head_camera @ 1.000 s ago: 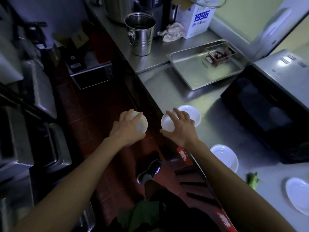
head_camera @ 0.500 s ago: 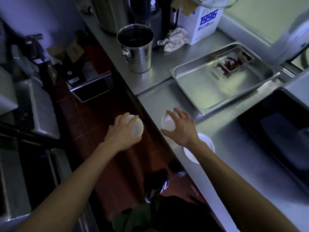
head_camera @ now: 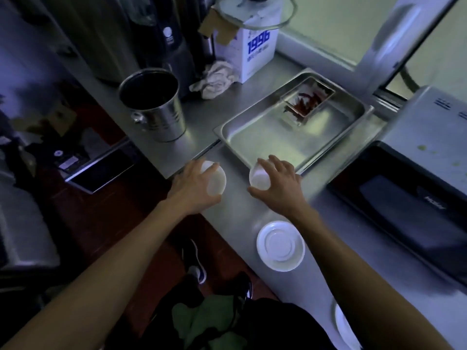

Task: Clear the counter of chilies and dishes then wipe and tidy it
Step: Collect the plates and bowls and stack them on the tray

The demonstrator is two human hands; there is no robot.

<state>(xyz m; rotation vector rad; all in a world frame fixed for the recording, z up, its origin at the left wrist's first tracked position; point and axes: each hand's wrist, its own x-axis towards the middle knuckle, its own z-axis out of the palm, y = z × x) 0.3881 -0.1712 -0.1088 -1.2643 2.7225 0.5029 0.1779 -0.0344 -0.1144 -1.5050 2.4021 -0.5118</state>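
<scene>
- White dishes in both of our hands: the left hand [head_camera: 194,188] gripped a small white bowl [head_camera: 216,181] from above, fingers curled round its rim; the right hand [head_camera: 279,183] gripped a second white bowl [head_camera: 259,179] the same way.
- Both bowls were held just above the steel counter [head_camera: 336,238], near its front edge. Half a second earlier the left bowl hung out over the red floor; now it was over the counter's corner.
- The right bowl was at the near rim of the steel tray [head_camera: 278,142]; before, it was farther short of it.
- A clear container of red chilies [head_camera: 309,98] sat in the tray's far corner, unchanged.
- An upturned white saucer [head_camera: 280,246] lay on the counter just beside our right forearm; earlier the wrist partly covered it, now it showed whole.
- Another white plate [head_camera: 342,324] peeked out at the lower edge, mostly hidden by that arm.
- The metal bucket [head_camera: 154,104], crumpled rag [head_camera: 214,80] and "1996" carton [head_camera: 255,51] stood at the back as before.
- The black microwave [head_camera: 414,200] had come back into view on the right.
</scene>
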